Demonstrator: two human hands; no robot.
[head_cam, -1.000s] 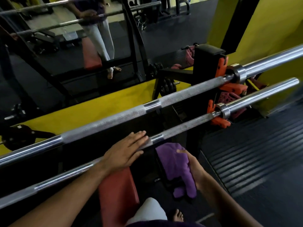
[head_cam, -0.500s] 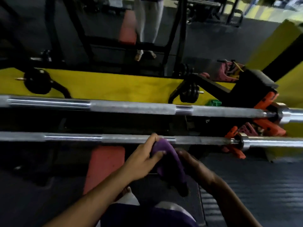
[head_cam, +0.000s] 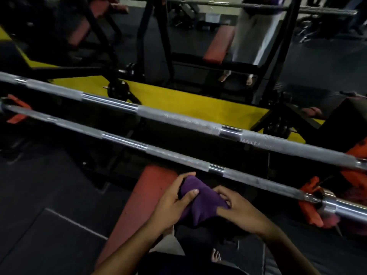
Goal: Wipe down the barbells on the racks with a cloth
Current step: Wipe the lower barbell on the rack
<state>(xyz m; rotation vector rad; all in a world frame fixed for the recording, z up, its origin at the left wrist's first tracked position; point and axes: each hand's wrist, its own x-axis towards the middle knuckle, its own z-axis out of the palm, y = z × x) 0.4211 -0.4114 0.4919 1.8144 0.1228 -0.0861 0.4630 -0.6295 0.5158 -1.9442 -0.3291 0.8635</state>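
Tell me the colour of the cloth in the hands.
The cloth is purple, plain, seen best in the head view.

The left hand [head_cam: 172, 203] has been taken off the near barbell [head_cam: 178, 158], and the purple cloth [head_cam: 200, 203] is now gripped by both hands, bunched, just below that bar.

Dim gym – black floor [head_cam: 49, 225], red bench [head_cam: 143, 195].

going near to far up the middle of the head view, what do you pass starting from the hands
purple cloth held in both hands → nearer barbell → farther barbell → yellow strip → black rack frame
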